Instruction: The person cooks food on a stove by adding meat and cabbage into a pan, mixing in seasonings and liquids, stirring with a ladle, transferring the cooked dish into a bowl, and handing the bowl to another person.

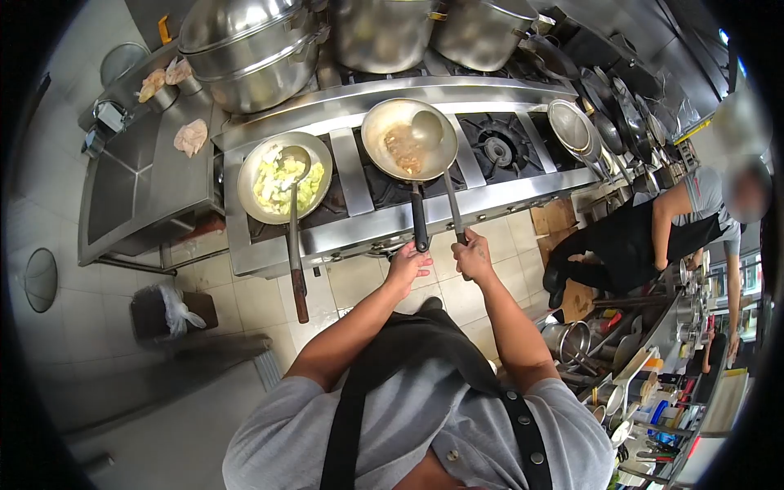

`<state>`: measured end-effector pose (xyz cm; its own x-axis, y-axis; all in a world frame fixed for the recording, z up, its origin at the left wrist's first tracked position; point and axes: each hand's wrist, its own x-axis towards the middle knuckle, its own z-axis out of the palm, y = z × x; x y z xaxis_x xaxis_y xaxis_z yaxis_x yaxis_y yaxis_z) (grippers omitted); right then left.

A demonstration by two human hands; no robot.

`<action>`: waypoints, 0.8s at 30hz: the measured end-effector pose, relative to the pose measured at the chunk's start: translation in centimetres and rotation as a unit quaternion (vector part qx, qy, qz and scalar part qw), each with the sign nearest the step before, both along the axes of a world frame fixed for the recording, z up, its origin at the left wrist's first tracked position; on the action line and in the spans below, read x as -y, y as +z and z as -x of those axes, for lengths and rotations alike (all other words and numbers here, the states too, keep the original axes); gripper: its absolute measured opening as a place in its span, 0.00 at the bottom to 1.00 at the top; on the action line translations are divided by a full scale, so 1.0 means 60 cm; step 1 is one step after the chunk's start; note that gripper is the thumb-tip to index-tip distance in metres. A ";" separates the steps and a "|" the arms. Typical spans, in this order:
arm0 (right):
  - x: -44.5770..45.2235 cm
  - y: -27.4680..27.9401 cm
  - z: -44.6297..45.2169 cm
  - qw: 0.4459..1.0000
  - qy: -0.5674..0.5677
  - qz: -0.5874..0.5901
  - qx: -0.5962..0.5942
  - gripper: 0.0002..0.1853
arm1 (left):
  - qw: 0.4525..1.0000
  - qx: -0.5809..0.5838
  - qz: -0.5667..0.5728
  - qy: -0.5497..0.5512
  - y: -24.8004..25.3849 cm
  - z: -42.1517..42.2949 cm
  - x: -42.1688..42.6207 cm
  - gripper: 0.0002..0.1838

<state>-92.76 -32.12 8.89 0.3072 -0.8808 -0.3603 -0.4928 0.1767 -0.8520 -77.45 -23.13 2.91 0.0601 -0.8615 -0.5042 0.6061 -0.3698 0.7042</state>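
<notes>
I'm wearing a black apron (425, 343) and standing before the stove (351, 167), both forearms reaching forward. My right hand (473, 255) is closing around the handle of a ladle (454, 200). My left hand (407, 268) is hovering right at the end of a black pan handle (419, 216), palm partly opening and fingers loosely curving; I cannot tell whether they are actually gripping it. Beyond my hands, that handle is leading to the middle pan (375, 129), which is sitting over a burner and holding brown, moist-looking food (404, 151). The bowl of my ladle is lying inside that pan, toward the far right of the food. To the left, a second pan (247, 184) is holding pale green and whitish pieces (273, 189), and a second ladle (295, 233) is leaning in it, its wooden grip jutting out past the stove's front edge. To the right of the middle pan, a bare burner (496, 149) is showing. Farther right, another person (629, 237) in a dark apron is bending forward. Behind the pans, large steel pots (382, 37) are standing in a row.
</notes>
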 end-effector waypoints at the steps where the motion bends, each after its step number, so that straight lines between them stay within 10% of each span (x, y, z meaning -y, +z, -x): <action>1: -0.010 0.020 -0.003 0.999 -0.014 0.003 0.041 0.13 | 1.000 -0.002 -0.003 0.004 0.000 0.000 0.002 0.22; 5: -0.031 0.085 0.030 0.999 0.024 0.034 -0.008 0.13 | 1.000 -0.007 -0.004 0.000 -0.004 -0.002 0.000 0.20; 8: 0.009 -0.009 0.051 0.948 0.073 0.304 -0.065 0.15 | 1.000 -0.019 0.000 0.005 -0.011 -0.001 -0.001 0.19; 13: 0.017 -0.026 0.021 0.993 0.072 0.087 -0.041 0.19 | 1.000 -0.005 -0.011 -0.002 -0.011 0.003 0.008 0.16; 16: -0.028 0.024 0.048 0.953 0.123 0.255 -0.104 0.20 | 1.000 -0.011 -0.015 -0.002 -0.010 0.000 0.007 0.16; 24: -0.107 0.092 0.093 0.940 0.167 0.174 -0.243 0.28 | 0.998 -0.035 -0.012 0.052 -0.020 -0.004 -0.011 0.17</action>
<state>-98.32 -25.70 14.42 0.4616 -0.8547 -0.2377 -0.8169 -0.3050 -0.4895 -77.19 -22.44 1.69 0.1131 -0.8400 -0.5306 0.6892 -0.3184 0.6509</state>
